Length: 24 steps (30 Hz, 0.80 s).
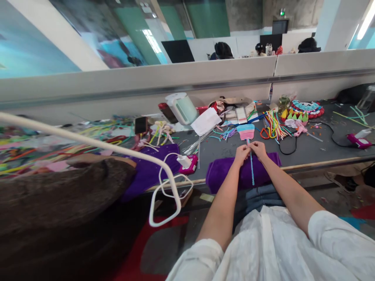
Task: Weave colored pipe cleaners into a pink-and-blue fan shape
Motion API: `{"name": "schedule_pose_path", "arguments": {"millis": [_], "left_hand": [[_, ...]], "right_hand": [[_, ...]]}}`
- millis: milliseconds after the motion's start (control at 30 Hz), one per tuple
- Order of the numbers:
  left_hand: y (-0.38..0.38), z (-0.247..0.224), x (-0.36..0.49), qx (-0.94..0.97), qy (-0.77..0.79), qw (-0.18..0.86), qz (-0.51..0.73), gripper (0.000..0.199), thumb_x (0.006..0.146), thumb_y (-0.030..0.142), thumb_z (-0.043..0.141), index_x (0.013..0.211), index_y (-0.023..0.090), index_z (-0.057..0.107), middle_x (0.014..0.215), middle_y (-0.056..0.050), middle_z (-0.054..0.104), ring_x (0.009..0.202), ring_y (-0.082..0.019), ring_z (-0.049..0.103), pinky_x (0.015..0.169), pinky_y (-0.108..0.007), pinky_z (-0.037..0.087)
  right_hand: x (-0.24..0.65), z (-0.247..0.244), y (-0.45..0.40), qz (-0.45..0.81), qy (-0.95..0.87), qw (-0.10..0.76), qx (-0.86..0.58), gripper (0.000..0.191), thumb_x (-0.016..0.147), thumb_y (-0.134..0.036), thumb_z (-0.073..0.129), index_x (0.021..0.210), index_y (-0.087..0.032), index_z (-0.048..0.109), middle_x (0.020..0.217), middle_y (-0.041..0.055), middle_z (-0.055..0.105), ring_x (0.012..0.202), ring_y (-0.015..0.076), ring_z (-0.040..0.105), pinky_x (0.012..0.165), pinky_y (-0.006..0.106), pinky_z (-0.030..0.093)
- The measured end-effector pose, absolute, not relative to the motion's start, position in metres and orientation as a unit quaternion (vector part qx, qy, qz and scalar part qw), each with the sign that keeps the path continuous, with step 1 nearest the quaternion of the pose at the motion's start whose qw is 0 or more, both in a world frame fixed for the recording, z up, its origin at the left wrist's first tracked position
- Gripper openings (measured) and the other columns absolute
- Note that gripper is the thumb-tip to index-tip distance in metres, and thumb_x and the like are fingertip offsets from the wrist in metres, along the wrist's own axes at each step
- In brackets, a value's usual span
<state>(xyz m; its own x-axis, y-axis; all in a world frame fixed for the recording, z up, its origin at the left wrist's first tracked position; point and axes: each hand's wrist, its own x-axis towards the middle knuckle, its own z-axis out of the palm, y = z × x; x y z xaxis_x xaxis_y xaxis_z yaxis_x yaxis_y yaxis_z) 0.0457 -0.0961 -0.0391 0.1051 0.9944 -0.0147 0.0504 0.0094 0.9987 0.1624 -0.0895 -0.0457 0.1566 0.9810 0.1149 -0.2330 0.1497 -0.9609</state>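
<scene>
A blue-and-pink pipe-cleaner craft (pixel 246 132) with a flat, fan-like head lies in front of me, its long light-blue stem pointing back toward my lap. My left hand (pixel 241 154) pinches the stem just below the pink part. Close beside it, my right hand (pixel 259 150) is closed at the same spot, fingertips meeting those of the left. Both hands are over a rolled purple towel (pixel 216 173) at the table edge. The exact finger grip is too small to make out.
Loose coloured pipe cleaners (pixel 277 123), a pale green kettle (pixel 183 109) and white paper (pixel 206 121) lie beyond my hands. At left, a white bent tube (pixel 123 148) crosses near a pink power socket (pixel 189 164). A person in dark clothing (pixel 58 195) sits close on the left.
</scene>
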Motion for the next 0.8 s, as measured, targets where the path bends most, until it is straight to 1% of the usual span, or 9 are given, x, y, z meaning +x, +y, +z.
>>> {"name": "schedule_pose_path", "arguments": {"millis": [167, 267, 367, 533, 600, 667, 700, 767, 800], "left_hand": [[-0.098, -0.035, 0.044, 0.548, 0.453, 0.551, 0.437, 0.029, 0.071, 0.042, 0.067, 0.073, 0.015, 0.059, 0.056, -0.001, 0.062, 0.041, -0.008, 0.053, 0.037, -0.018, 0.025], [-0.098, -0.032, 0.043, 0.534, 0.441, 0.584, 0.423, 0.035, 0.066, 0.045, 0.072, 0.075, 0.014, 0.060, 0.063, -0.005, 0.067, 0.049, -0.012, 0.060, 0.040, -0.018, 0.031], [-0.095, -0.031, 0.042, 0.511, 0.466, 0.585, 0.424, 0.038, 0.061, 0.045, 0.077, 0.071, 0.014, 0.057, 0.057, -0.004, 0.064, 0.046, -0.012, 0.058, 0.044, -0.020, 0.037], [-0.090, -0.027, 0.039, 0.509, 0.513, 0.543, 0.428, 0.027, 0.069, 0.038, 0.070, 0.064, 0.017, 0.054, 0.049, 0.001, 0.056, 0.043, -0.010, 0.050, 0.048, -0.022, 0.036], [-0.091, -0.019, 0.035, 0.533, 0.538, 0.500, 0.420, 0.022, 0.071, 0.031, 0.067, 0.061, 0.018, 0.053, 0.051, 0.001, 0.055, 0.049, -0.012, 0.053, 0.051, -0.022, 0.035], [-0.092, -0.008, 0.032, 0.644, 0.583, 0.324, 0.375, 0.019, 0.073, 0.025, 0.066, 0.060, 0.019, 0.054, 0.058, -0.002, 0.057, 0.065, -0.017, 0.060, 0.059, -0.023, 0.037], [-0.093, -0.002, 0.031, 0.680, 0.594, 0.243, 0.355, 0.015, 0.075, 0.023, 0.065, 0.063, 0.019, 0.056, 0.063, -0.005, 0.059, 0.074, -0.020, 0.062, 0.062, -0.024, 0.038], [-0.093, 0.011, 0.028, 0.731, 0.592, 0.145, 0.307, 0.002, 0.078, 0.019, 0.061, 0.077, 0.018, 0.062, 0.077, -0.010, 0.064, 0.086, -0.023, 0.063, 0.068, -0.026, 0.039], [-0.092, 0.017, 0.027, 0.751, 0.589, 0.114, 0.277, 0.005, 0.080, 0.016, 0.059, 0.083, 0.017, 0.063, 0.081, -0.012, 0.064, 0.088, -0.025, 0.063, 0.070, -0.027, 0.039]], "right_hand": [[0.163, -0.048, -0.088, 0.503, -0.413, 0.620, -0.439, 0.030, 0.062, -0.047, 0.068, 0.062, -0.018, 0.058, 0.045, -0.0060, 0.048, 0.041, 0.0079, 0.037, 0.043, 0.023, 0.029], [0.162, -0.047, -0.087, 0.512, -0.409, 0.616, -0.437, 0.032, 0.061, -0.049, 0.068, 0.062, -0.019, 0.056, 0.045, -0.0054, 0.049, 0.040, 0.0078, 0.037, 0.041, 0.023, 0.029], [0.161, -0.046, -0.085, 0.507, -0.409, 0.618, -0.440, 0.032, 0.058, -0.047, 0.070, 0.062, -0.018, 0.058, 0.045, -0.0058, 0.048, 0.041, 0.0063, 0.035, 0.042, 0.022, 0.027], [0.161, -0.045, -0.079, 0.506, -0.414, 0.604, -0.456, 0.031, 0.058, -0.045, 0.072, 0.058, -0.016, 0.059, 0.044, -0.0060, 0.046, 0.042, 0.0052, 0.032, 0.041, 0.021, 0.022], [0.159, -0.045, -0.075, 0.518, -0.415, 0.592, -0.458, 0.031, 0.058, -0.044, 0.073, 0.056, -0.016, 0.059, 0.042, -0.0069, 0.043, 0.041, 0.0050, 0.031, 0.041, 0.021, 0.021], [0.156, -0.043, -0.070, 0.534, -0.413, 0.581, -0.455, 0.032, 0.058, -0.044, 0.073, 0.056, -0.017, 0.058, 0.042, -0.0077, 0.039, 0.040, 0.0048, 0.030, 0.041, 0.021, 0.021], [0.153, -0.042, -0.067, 0.542, -0.411, 0.577, -0.452, 0.032, 0.059, -0.044, 0.073, 0.055, -0.017, 0.056, 0.042, -0.0079, 0.038, 0.041, 0.0047, 0.030, 0.041, 0.022, 0.022], [0.147, -0.037, -0.058, 0.554, -0.411, 0.568, -0.449, 0.034, 0.058, -0.044, 0.074, 0.054, -0.017, 0.054, 0.044, -0.0075, 0.039, 0.042, 0.0047, 0.031, 0.042, 0.022, 0.024], [0.143, -0.035, -0.052, 0.558, -0.414, 0.563, -0.448, 0.034, 0.059, -0.043, 0.074, 0.053, -0.017, 0.053, 0.045, -0.0071, 0.040, 0.043, 0.0049, 0.032, 0.043, 0.022, 0.025]]}}
